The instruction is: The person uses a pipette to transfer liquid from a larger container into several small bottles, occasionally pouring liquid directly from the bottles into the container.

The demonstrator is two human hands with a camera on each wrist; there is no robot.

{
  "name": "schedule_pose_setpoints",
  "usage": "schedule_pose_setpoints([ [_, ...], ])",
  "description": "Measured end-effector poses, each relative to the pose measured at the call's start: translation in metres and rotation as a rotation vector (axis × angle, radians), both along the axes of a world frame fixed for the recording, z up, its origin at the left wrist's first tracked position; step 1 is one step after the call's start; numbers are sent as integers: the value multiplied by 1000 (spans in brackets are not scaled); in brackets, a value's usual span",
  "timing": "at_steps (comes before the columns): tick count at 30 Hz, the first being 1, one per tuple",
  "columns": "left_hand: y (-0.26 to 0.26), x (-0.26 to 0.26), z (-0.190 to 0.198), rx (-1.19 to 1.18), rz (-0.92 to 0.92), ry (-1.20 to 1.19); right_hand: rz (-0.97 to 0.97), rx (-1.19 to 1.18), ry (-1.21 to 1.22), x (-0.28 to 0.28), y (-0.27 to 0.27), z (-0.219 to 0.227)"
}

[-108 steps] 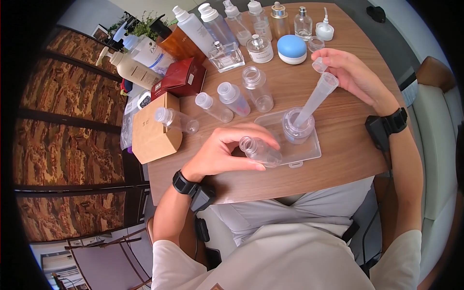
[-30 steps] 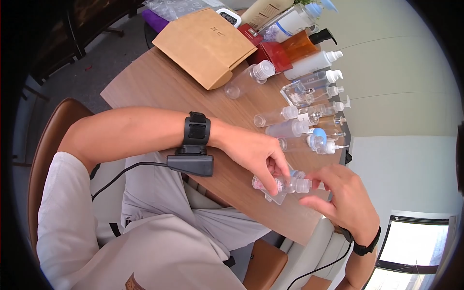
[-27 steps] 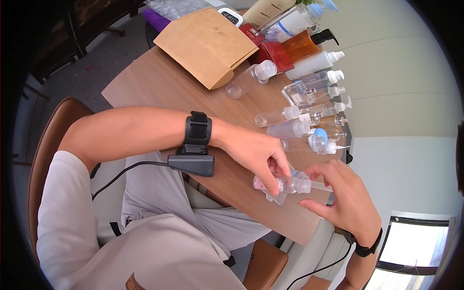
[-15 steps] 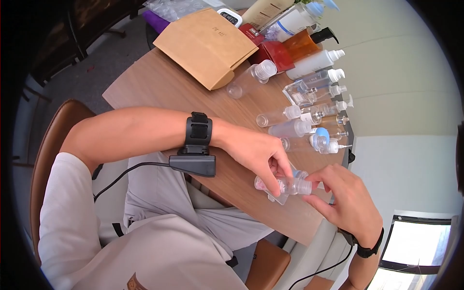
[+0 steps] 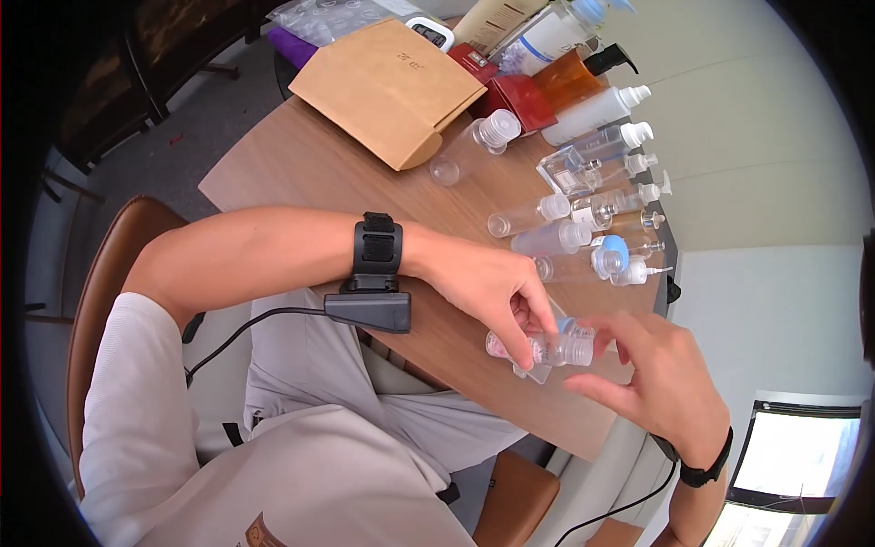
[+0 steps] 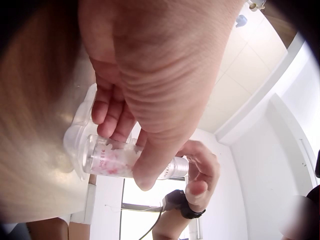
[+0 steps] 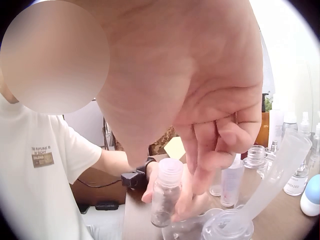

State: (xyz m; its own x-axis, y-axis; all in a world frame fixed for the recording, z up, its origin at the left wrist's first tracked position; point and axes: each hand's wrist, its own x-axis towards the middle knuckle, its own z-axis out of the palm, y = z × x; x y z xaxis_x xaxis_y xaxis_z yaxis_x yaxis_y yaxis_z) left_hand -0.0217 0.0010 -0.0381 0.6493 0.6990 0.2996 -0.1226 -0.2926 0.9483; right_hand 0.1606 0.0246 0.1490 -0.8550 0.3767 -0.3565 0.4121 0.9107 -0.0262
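My left hand (image 5: 483, 287) holds a small clear bottle (image 6: 107, 162) with pink print, pinching its side between thumb and fingers. The bottle is upright in the right wrist view, with a translucent cap (image 7: 170, 170) on its neck. My right hand (image 5: 661, 374) is beside the cap, thumb and fingers spread apart and holding nothing. The bottle's base is over or on a clear tray (image 6: 75, 135); contact cannot be told. Beside it stands a round clear container (image 7: 227, 227) with a long translucent tube (image 7: 280, 175) leaning out of it.
Several clear bottles, one of them a frosted bottle (image 5: 547, 239), stand on the wooden table (image 5: 273, 155) beyond my left hand. A cardboard box (image 5: 387, 91), a red box (image 5: 518, 105), an amber pump bottle (image 5: 567, 80) and a blue-topped round container (image 5: 609, 251) are farther off.
The head view has turned. The left hand's bottle was uncapped and the right hand held a small cap; now a cap sits on the bottle and the right fingers have spread away from it.
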Motion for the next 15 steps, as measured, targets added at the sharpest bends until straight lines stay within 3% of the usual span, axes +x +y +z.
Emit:
schedule_pose_setpoints([
  [3, -1, -1, 2, -10, -6, -2, 125, -3, 110, 4, 3, -6],
  [7, -1, -1, 2, 35, 13, 30, 146, 33, 101, 5, 0, -6],
  [9, -1, 0, 1, 41, 16, 26, 104, 37, -4, 2, -2, -4],
  [12, -2, -1, 2, 16, 8, 8, 26, -4, 61, 0, -3, -6],
  [15, -3, -1, 2, -7, 4, -15, 123, -32, 116, 0, 1, -6],
])
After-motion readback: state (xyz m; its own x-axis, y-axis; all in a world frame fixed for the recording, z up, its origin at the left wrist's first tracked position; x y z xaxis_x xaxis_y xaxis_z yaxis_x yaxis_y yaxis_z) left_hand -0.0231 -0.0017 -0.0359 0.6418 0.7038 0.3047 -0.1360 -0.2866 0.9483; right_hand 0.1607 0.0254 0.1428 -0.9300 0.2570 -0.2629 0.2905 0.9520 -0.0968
